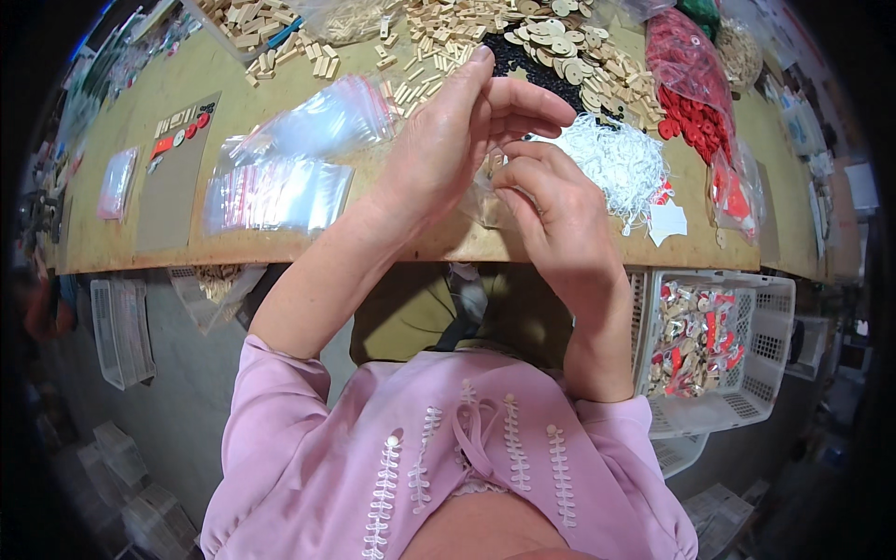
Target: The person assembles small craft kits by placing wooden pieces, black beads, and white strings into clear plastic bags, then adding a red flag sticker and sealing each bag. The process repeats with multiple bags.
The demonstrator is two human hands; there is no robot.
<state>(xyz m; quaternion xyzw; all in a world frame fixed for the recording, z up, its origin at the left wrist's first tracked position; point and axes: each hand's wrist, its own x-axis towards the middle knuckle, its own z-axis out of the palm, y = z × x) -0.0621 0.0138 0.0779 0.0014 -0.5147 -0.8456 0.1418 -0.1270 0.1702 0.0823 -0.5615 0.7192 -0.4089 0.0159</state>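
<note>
Left hand [439,149]: raised over the counter [187,247] edge; fingers [523,98] curled, tips pinching the top of a small clear bag [485,191]
Right hand [560,219]: just beside the left; fingers together, clamped on the same bag
Small clear bag: held between both hands, above the counter's near edge
Nearby: stack of clear zip bags [275,191] to the left; white string tangle [621,159] to the right; white basket [737,345] of packed pieces below

Two hands, left hand [448,140] and right hand [560,219]; one white basket [770,322] of filled bags; one red button heap [695,89]; one white string tangle [621,159].
</note>
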